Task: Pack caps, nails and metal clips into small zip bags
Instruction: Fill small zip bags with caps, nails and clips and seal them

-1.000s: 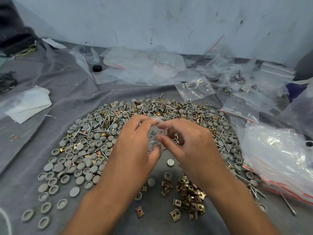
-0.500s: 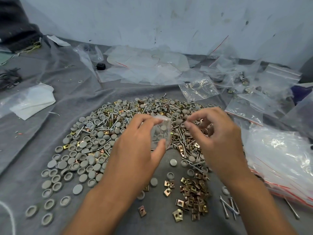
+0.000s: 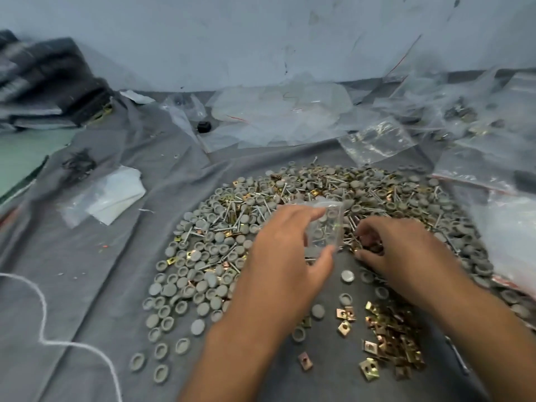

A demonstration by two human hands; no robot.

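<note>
Holding a small zip bag (image 3: 324, 224) upright mid-frame, the left hand (image 3: 285, 256) pinches it mouth-up. The right hand (image 3: 397, 253), just right of it, curls into the nails (image 3: 352, 237); whether it's grabbed any, can't tell. Short hop leftward to the bag, I'd guess.

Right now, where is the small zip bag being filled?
In the head view, centre frame: the left hand pinches the small zip bag above the mixed pile, just left of the right hand.

Grey cloth (image 3: 121, 285) carries caps (image 3: 203, 256), nails (image 3: 269, 204), clips (image 3: 388, 338), bags (image 3: 290, 111).
</note>
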